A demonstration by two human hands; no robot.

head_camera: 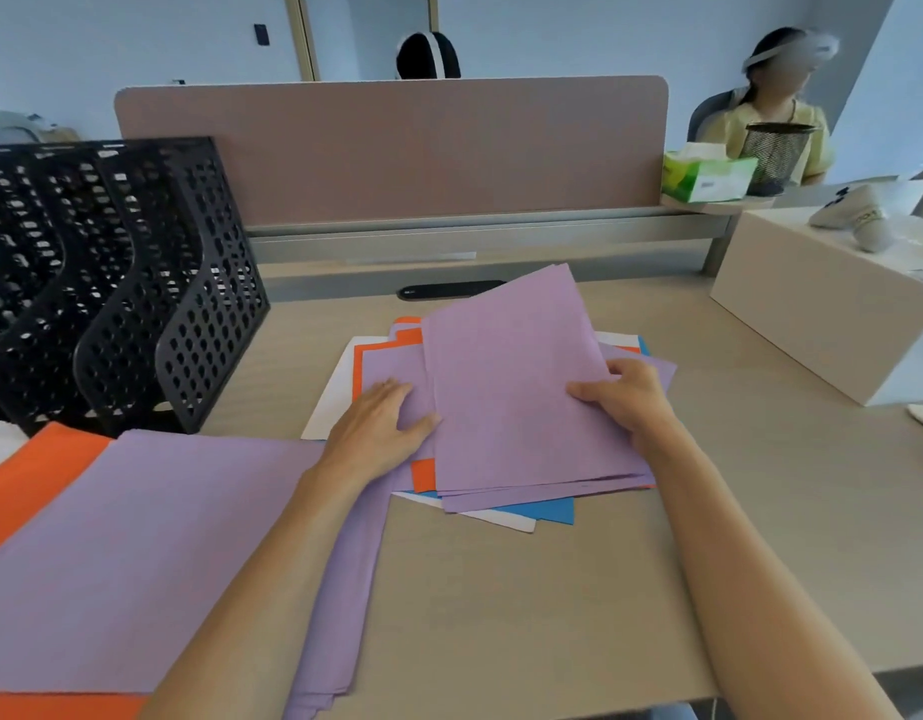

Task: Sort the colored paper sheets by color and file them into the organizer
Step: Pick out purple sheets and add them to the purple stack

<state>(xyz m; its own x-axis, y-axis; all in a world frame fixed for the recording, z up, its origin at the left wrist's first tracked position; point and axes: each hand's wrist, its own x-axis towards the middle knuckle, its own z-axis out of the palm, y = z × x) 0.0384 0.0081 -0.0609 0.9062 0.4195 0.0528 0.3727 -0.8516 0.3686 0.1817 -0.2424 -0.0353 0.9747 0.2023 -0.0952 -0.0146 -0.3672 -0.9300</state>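
Observation:
A mixed pile of paper lies mid-desk, with orange sheets, a blue sheet and white sheets showing at its edges. My right hand grips a bundle of purple sheets by its right edge, tilted up over the pile. My left hand lies flat on a purple sheet of the pile, beside the bundle. A sorted purple stack lies at the near left over an orange stack. The black mesh organizer stands at the far left.
A pink desk divider runs along the back. A white box sits at the right, with a tissue box and a mesh pen cup behind it. A seated person is at the far right.

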